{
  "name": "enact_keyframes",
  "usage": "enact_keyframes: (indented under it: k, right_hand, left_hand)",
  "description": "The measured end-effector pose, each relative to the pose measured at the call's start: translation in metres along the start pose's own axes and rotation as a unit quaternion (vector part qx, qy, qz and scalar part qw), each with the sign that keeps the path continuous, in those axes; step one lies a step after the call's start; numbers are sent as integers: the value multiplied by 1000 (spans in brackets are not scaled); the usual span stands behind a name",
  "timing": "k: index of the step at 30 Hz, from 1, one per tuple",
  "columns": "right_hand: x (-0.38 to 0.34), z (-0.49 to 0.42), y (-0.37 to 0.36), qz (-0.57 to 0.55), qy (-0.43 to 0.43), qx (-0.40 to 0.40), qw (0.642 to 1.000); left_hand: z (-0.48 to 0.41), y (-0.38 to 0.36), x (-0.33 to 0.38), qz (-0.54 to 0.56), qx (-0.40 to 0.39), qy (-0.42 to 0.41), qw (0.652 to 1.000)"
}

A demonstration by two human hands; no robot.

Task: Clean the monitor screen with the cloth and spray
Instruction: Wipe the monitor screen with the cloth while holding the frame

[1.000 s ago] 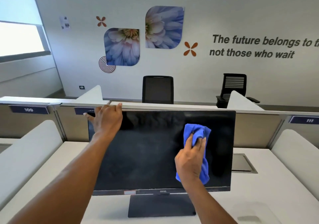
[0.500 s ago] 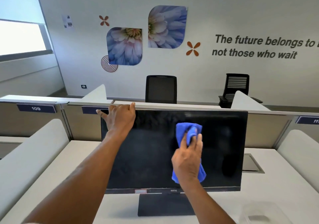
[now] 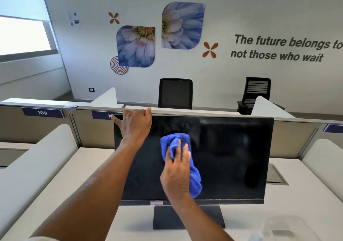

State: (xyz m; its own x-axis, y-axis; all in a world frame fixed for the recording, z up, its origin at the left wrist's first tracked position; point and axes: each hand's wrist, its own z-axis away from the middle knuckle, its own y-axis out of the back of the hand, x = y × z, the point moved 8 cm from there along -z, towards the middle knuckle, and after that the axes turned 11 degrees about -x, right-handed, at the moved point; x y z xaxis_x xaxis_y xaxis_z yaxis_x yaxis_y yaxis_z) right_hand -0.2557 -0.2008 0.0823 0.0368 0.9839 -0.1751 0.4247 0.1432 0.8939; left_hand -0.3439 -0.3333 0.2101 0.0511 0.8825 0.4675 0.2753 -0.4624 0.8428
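Note:
A black monitor point(image 3: 232, 153) stands on a white desk, its screen dark and facing me. My left hand point(image 3: 136, 124) grips the monitor's top left corner, fingers hooked over the upper edge. My right hand point(image 3: 177, 174) presses a bunched blue cloth point(image 3: 194, 179) flat against the screen, left of centre, with the fingers spread over the cloth. A clear spray bottle point(image 3: 278, 229) shows only as a blurred shape at the bottom right.
The monitor's dark base point(image 3: 187, 217) rests on the white desk point(image 3: 297, 203). A grey cable hatch point(image 3: 276, 175) lies behind on the right. White side dividers point(image 3: 37, 159) flank the desk. A partition point(image 3: 204, 112) and two black chairs point(image 3: 175, 93) stand beyond.
My right hand has slid the blue cloth leftward across the screen, from right of centre to left of centre. My left hand keeps its hold on the top left corner.

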Motion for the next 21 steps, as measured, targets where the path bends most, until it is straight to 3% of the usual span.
enact_keyframes:
  k: [2,4,14,17,21]
  right_hand:
    - [-14,5,-6,5,40,-6,999]
    - [-2,4,-5,6,25,6,1000]
    - [147,4,30,-35,-233,59,970]
    - [123,2,32,-23,-217,74,973]
    - [43,-10,10,4,-100,21,995]
  left_hand:
    - [-1,0,-2,1,-2,-1,1000]
    - [-2,-1,-3,6,-3,-4,1000]
    - [-5,-4,-1,20,-6,-7,1000]
    - [-4,-2,-2,15,4,-7,1000]
    - [-2,4,-8,25,25,-26,999]
